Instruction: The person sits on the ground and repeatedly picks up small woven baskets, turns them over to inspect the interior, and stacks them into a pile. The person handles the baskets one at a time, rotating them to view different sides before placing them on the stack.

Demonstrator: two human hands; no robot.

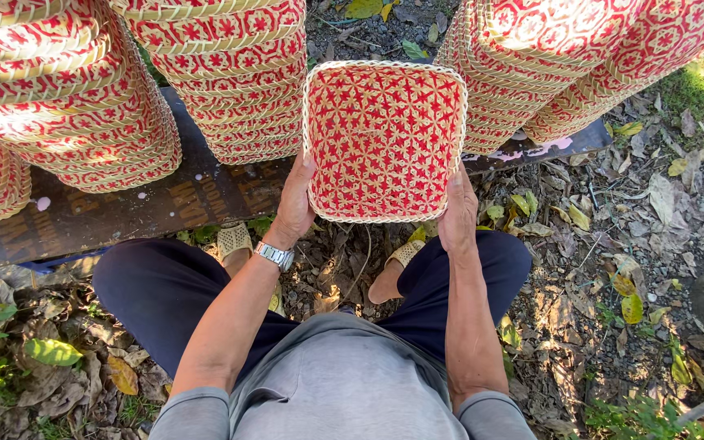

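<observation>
I see a square woven basket (384, 140), red and cream in a star-like lattice with a pale braided rim, held up in front of the camera, its flat face turned toward me. It sits between both hands, above the knees and the ground. The left hand (296, 205) grips the lower left edge, thumb along the rim. The right hand (458, 216) clasps the lower right edge, fingers wrapped behind. A metal wristwatch (275, 255) circles the left wrist. The person squats in dark trousers (156, 293) and a grey shirt (344, 383), with woven sandals (234, 240) on the feet. Behind the basket, stacks of matching red baskets (230, 73) rest on a dark board (148, 208), to the left, centre and right. Dry leaves (613, 236) and dirt cover the ground around.
</observation>
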